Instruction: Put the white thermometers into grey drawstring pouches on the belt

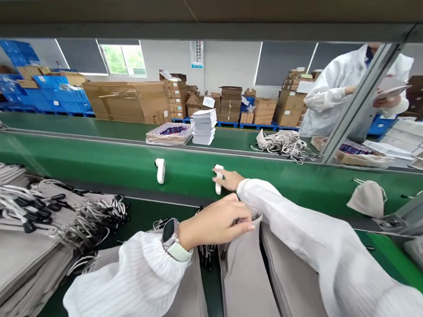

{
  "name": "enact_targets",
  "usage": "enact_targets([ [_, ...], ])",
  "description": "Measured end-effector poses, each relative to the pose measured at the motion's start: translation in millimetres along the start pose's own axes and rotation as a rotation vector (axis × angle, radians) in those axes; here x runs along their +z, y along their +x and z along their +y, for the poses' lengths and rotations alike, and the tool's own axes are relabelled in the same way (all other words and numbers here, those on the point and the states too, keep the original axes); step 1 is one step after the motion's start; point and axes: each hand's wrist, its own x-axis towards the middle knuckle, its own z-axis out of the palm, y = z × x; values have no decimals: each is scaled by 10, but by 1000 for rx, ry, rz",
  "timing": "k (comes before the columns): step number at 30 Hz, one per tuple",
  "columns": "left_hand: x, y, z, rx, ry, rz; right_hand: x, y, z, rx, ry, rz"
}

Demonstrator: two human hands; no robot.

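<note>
My left hand, with a watch at its wrist, is at the mouth of a grey fabric bag. Its fingers are bent and closed on the bag's upper edge, partly hiding it. Beyond it, my right hand has its fingers closed around a small white handheld device on the green surface. A similar white device with a bent head lies to the left. More flat grey bags lie on either side of the bag at my left hand.
Stacked grey drawstring bags with white cords and black cord ends fill the left. A small pouch lies at right near a metal post. Beyond are a tray, white stacked boxes and a co-worker in white.
</note>
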Motion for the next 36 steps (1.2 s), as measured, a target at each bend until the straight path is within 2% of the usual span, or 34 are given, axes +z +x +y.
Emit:
enact_targets([
  [4, 91, 11, -179, -122, -51, 47, 154, 256, 42, 65, -4, 48],
  [7, 131, 19, -259, -166, -89, 81, 50, 221, 162, 70, 90, 66],
  [11, 167, 30, -279, -180, -147, 132, -305, -125, 283, -1, 330, 57],
  [15, 225, 46, -262, -171, -175, 154, -619, -651, 200, -256, 856, -9],
  [19, 290, 62, -231, -178, -190, 184, -700, -965, 3, -343, 1037, -37],
  [23, 304, 65, -202, -209, -195, 321, -668, -1012, -99, -305, 1106, -47],
  [25, 288, 64, -197, -228, -197, 420, -635, -1010, -99, -229, 1069, -117],
  [27, 269, 64, -202, -251, -195, 502, -589, -1011, -80, -153, 913, -219],
  [32, 258, 82, -255, -348, -180, 587, -452, -1018, -40, -59, 455, -383],
  [34, 248, 82, -266, -413, -189, 574, -441, -1012, -27, -94, 327, -298],
  [36, 203, 64, -238, -525, -185, 513, -479, -986, 21, -216, 181, -16],
])
